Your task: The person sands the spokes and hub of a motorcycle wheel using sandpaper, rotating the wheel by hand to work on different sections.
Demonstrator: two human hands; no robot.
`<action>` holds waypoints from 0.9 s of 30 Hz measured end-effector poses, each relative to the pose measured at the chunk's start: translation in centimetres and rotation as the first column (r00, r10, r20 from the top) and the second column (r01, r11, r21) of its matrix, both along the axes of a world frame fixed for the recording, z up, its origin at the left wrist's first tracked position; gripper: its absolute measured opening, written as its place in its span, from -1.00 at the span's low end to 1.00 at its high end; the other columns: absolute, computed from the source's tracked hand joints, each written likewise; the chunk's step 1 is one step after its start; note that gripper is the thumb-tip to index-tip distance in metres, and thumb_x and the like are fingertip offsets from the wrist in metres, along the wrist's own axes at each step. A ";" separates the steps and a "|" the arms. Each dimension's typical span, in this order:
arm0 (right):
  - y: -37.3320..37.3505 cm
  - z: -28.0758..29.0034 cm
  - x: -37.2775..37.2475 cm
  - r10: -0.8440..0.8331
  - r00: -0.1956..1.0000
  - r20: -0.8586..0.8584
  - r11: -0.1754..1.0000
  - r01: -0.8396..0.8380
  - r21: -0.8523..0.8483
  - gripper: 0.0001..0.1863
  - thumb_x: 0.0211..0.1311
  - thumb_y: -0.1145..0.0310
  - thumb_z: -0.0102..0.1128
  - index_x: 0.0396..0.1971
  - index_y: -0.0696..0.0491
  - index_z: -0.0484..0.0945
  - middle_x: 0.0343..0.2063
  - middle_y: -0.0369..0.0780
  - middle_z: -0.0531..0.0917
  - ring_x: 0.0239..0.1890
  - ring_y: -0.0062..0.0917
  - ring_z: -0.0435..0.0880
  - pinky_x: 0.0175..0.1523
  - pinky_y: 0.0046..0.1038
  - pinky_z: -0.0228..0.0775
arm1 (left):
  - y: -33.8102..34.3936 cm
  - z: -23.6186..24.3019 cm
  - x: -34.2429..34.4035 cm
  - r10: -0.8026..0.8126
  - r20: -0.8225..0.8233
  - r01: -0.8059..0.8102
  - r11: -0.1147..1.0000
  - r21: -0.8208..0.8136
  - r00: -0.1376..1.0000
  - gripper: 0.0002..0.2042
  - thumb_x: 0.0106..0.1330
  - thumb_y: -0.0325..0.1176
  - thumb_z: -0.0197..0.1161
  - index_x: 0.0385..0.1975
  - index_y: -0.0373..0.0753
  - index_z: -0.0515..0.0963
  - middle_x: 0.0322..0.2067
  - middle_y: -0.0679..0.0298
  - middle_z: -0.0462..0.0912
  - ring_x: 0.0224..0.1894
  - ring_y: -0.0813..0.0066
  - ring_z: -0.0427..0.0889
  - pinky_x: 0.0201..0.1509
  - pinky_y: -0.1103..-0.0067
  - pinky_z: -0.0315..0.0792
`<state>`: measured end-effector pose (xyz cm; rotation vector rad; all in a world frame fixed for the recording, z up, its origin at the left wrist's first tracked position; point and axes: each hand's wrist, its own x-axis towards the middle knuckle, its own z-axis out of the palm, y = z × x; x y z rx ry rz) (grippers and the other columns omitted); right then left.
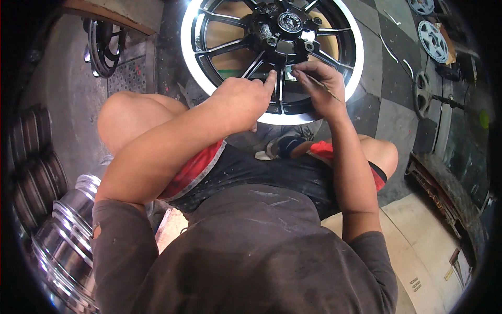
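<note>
A wheel with black spokes and a bright silver lip lies face up at the top of the view. My left hand grips its near left edge, thumb below the lip and index finger extended onto the spokes. My right hand rests over the near right spokes, fingers bent round a thin brush-like stick that points back toward my wrist. The stick's tip is too small to make out.
Stacked chrome rims and dark rims stand at lower left, a dark wheel at upper left. Silver wheels, a grey wheel part and a long dark panel are at right, beside pale boards.
</note>
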<state>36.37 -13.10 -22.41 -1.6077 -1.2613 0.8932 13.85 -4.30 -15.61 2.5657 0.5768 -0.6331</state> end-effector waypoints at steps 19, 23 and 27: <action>0.0 0.0 -0.1 0.014 0.999 0.039 1.000 -0.014 0.010 -0.81 0.36 0.51 0.43 -0.06 0.12 0.81 -0.30 -0.29 0.85 -0.26 -0.71 0.73 -0.10 -0.55 0.58 | 0.1 -0.1 -0.2 0.009 0.019 -0.009 1.000 0.005 1.000 0.17 0.02 -0.17 0.72 0.60 -0.46 0.12 -0.05 -0.02 0.73 -0.05 -0.02 0.80 0.01 0.25 0.69; 0.1 -0.3 -0.2 -0.013 0.999 0.033 0.998 0.010 0.066 -0.81 0.36 0.52 0.43 -0.06 0.12 0.81 -0.30 -0.30 0.85 -0.27 -0.72 0.73 -0.11 -0.57 0.57 | 0.1 -0.2 -0.2 0.004 0.038 -0.005 1.000 0.014 0.999 0.15 0.02 -0.18 0.72 0.58 -0.47 0.14 -0.07 -0.03 0.73 -0.07 -0.01 0.80 0.00 0.25 0.69; 0.1 -0.3 -0.2 -0.009 0.999 0.044 0.998 0.006 0.066 -0.82 0.37 0.51 0.44 -0.07 0.12 0.81 -0.30 -0.31 0.85 -0.26 -0.72 0.73 -0.12 -0.58 0.56 | 0.0 -0.2 -0.3 -0.004 0.058 0.003 1.000 0.024 0.998 0.12 0.04 -0.21 0.70 0.57 -0.48 0.15 -0.07 -0.03 0.73 -0.08 0.00 0.80 -0.02 0.26 0.70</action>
